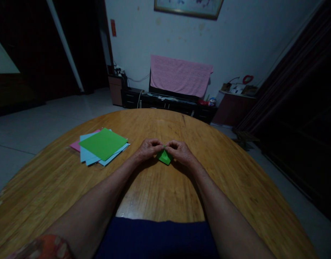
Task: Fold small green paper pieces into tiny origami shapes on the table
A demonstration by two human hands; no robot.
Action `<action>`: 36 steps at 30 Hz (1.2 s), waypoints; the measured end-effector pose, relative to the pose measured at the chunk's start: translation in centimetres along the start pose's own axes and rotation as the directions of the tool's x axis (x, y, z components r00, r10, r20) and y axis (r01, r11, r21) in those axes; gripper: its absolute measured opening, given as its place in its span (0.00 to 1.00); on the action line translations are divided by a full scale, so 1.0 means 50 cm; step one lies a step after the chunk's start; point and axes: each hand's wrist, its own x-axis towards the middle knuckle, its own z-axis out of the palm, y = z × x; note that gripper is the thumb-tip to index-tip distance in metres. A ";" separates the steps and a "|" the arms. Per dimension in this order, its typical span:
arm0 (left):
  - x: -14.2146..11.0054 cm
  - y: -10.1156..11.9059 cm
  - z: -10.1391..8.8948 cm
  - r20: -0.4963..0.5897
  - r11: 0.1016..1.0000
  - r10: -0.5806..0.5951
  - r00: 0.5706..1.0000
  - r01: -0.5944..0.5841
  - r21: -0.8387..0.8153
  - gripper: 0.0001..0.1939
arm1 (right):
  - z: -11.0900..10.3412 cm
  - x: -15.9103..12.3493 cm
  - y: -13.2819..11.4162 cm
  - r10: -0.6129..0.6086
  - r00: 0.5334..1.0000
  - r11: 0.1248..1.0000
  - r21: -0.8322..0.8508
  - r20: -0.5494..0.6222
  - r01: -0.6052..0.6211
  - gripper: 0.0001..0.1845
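Observation:
A small folded piece of green paper (164, 157) is held between my two hands over the middle of the table. My left hand (149, 149) pinches its upper left edge between thumb and fingers. From the other side my right hand (179, 151) pinches the upper right edge, and the two thumb tips almost meet at the top. The lower part of the paper hangs or rests below the thumbs and comes to a point. Its upper edge is partly hidden by my fingers.
Loose sheets of coloured paper (104, 144), green on top with light blue and pink beneath, lie on the round wooden table (160, 194) to the left. Beyond its far edge stand a low black cabinet (168, 104) and a screen draped with a pink cloth (178, 75).

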 end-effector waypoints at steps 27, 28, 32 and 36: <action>-0.016 0.021 -0.001 0.006 0.925 -0.027 1.000 0.027 -0.378 0.09 | -0.008 0.016 0.018 -0.200 0.972 0.977 -0.106 -0.125 0.187 0.10; -0.015 0.020 -0.001 -0.003 0.926 -0.029 1.000 0.026 -0.377 0.09 | -0.008 0.017 0.018 -0.203 0.970 0.977 -0.101 -0.134 0.190 0.11; -0.014 0.018 0.000 -0.041 0.936 -0.037 0.998 0.020 -0.351 0.09 | -0.008 0.018 0.015 -0.220 0.960 0.972 -0.116 -0.174 0.202 0.11; -0.009 0.015 -0.005 -0.027 0.949 -0.013 1.000 0.004 -0.315 0.11 | -0.009 0.019 0.011 -0.132 0.968 0.991 -0.046 -0.212 0.125 0.12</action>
